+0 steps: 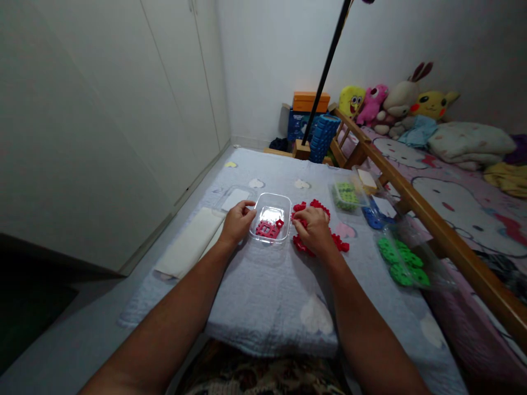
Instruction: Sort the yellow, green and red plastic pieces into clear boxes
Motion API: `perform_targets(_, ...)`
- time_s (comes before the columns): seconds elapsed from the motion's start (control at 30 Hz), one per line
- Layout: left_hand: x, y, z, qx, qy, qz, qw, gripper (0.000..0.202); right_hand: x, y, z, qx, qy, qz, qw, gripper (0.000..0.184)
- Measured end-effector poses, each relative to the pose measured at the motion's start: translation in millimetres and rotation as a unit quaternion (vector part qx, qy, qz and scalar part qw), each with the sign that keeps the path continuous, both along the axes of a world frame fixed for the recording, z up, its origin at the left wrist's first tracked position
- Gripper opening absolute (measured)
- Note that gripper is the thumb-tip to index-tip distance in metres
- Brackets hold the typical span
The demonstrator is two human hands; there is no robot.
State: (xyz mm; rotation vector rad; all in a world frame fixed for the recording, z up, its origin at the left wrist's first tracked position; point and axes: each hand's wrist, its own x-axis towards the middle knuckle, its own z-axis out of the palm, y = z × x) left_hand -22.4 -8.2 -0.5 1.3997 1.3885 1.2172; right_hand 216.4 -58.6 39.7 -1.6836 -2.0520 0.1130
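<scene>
A clear plastic container (273, 196) stands open in the middle of the table, with several red plastic building pieces (267, 229) on its floor. My left hand (239, 220) grips the container's left edge between thumb and fingers. Just right of the container, my right hand (313, 226) is over a loose pile of red building pieces (340, 242). Its fingers are curled in, and some red shows between thumb and fingertips. The hand hides part of the pile and the exact shape of the piece in its grasp.
A clear lid (221, 196) with a white label and a folded cream cloth (191, 241) lie at left. On the right are a tub of light-green pieces (346, 193), blue pieces (374, 216) and a bag of green pieces (401, 260). A wooden bed rail (415, 192) borders the table.
</scene>
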Motion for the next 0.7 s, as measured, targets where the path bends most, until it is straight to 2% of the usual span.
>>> perform_targets(0.3, 1.0, -1.5, 2.3, -0.004, -0.006, 0.003, 1.000, 0.039, 1.7, -15.4, 4.9, -0.105, -0.162, 0.022, 0.981, 0.026)
perform_targets(0.5, 0.5, -1.0, 1.2, -0.003, -0.004, 0.004, 1.000, 0.038, -5.3, -17.6, 2.5, -0.102, -0.168, 0.039, 0.980, 0.013)
perform_targets(0.7, 0.0, 0.2, -0.5, -0.004, -0.007, 0.003, 1.000, 0.038, -5.1, -15.5, 0.8, -0.108, -0.140, 0.045, 0.983, 0.018)
